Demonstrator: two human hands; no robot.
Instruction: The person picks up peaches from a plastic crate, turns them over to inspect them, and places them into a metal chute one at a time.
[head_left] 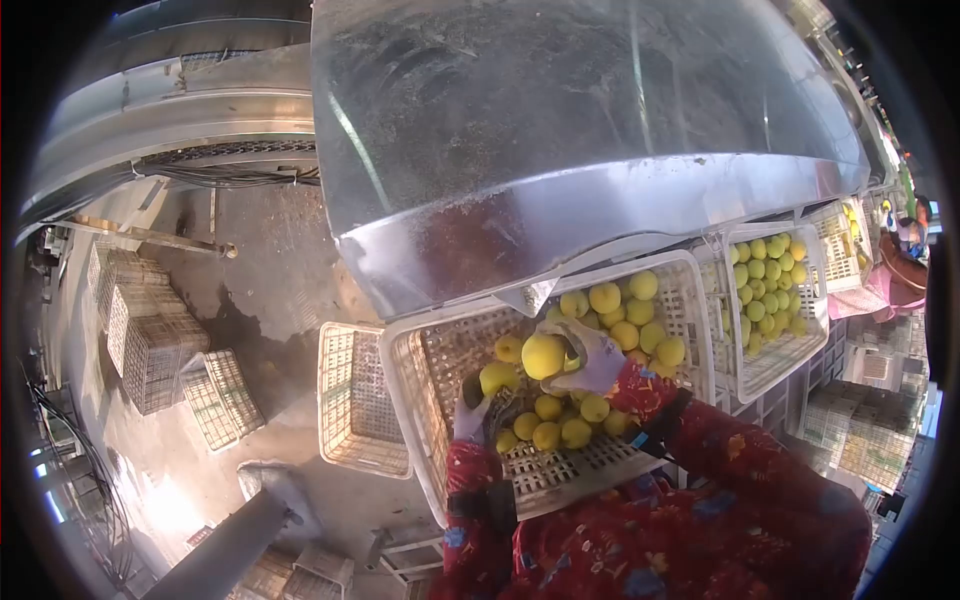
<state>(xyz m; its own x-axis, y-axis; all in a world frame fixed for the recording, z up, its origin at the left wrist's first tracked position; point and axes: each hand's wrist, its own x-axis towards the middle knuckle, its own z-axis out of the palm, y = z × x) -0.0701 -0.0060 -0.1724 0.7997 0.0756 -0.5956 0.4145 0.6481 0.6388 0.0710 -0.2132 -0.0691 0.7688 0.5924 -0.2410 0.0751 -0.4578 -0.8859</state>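
Note:
My right hand [598,362], in a pale glove, is closed round a round yellow fruit [543,356] held above a white plastic crate [420,375]. To its left, my left hand [470,415] has its fingers round a greener yellow fruit [499,378], low over the same crate. Loose fruits [575,433] of the same kind lie below and behind the hands, mostly in the middle and right of the crate. Bare slatted floor shows at the crate's left side. Red flowered sleeves cover both arms.
A large metal chute [590,200] overhangs the crate's far edge. Another crate of fruit [765,285] stands to the right, beyond it a person in pink [880,290]. A crate [365,400] sits at left; stacked crates [150,335] stand on the floor. A grey post [225,550] rises lower left.

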